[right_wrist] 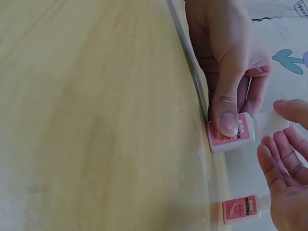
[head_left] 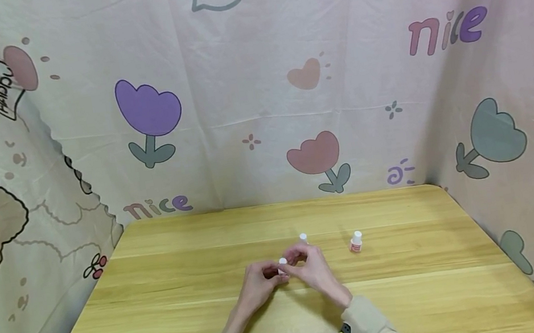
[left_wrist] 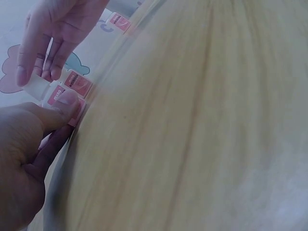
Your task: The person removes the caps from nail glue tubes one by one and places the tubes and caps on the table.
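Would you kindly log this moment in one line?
left hand: grips pink-labelled bottle; right hand: thumb touches its white cap; two other bottles: upright on wooden table

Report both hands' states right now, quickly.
Left hand: closed, holding a small bottle.
Right hand: at its white cap; whether gripping cannot be told.

Wood-grain table (head_left: pixel 165 320), light yellow, grain running side to side in head view. Standing upright on it: middle bottle (head_left: pixel 303 237) and right bottle (head_left: pixel 355 243), well apart, both small, white-capped, pink-labelled. Left bottle (head_left: pixel 282 262), same type, base near the surface; contact unclear.
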`<state>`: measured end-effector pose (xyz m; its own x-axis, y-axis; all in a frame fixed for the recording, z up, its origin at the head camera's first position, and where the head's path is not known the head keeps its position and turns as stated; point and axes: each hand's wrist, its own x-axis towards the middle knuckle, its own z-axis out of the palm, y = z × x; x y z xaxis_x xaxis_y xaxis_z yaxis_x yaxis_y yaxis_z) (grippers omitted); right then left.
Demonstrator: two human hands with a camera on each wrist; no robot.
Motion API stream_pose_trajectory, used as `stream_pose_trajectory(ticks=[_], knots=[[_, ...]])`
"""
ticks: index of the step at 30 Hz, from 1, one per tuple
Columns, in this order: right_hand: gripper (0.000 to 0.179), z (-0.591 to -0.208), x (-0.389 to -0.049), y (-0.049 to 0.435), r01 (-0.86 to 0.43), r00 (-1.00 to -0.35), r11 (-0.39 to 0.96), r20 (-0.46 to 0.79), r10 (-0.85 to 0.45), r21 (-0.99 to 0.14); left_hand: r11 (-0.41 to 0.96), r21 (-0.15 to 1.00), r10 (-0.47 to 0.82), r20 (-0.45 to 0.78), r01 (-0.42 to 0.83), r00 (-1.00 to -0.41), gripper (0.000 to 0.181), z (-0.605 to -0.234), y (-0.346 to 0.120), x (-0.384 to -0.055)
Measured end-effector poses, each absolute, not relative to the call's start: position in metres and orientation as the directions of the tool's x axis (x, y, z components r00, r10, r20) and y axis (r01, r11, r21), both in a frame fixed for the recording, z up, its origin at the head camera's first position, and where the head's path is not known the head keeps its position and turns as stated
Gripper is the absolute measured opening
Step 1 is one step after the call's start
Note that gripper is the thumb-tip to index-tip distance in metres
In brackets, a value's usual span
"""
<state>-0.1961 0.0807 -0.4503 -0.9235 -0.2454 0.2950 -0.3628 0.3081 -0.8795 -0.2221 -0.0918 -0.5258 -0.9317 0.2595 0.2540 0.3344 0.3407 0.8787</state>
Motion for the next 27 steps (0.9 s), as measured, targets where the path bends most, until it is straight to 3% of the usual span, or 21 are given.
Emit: stream_pose_trajectory(ticks=[17,24,27], knots=[[0.024,-0.493,-0.217,0.085,-0.393,-0.903,0.217,0.331,-0.273,-0.894,0.330,0.881,0.273,0.253,0.338,-0.928,0.009,-0.526,-0.092,-0.222],[0.021,-0.462,-0.201,0.083,-0.285,-0.949,0.274,0.230,-0.213,-0.919,0.304,0.895,0.262,0.252,0.327,-0.932,0.012,-0.526,-0.092,-0.222],[0.018,-0.456,-0.198,0.084,-0.299,-0.945,0.275,0.242,-0.221,-0.914,0.302,0.896,0.262,0.250,0.326,-0.932,0.012,-0.525,-0.091,-0.221]])
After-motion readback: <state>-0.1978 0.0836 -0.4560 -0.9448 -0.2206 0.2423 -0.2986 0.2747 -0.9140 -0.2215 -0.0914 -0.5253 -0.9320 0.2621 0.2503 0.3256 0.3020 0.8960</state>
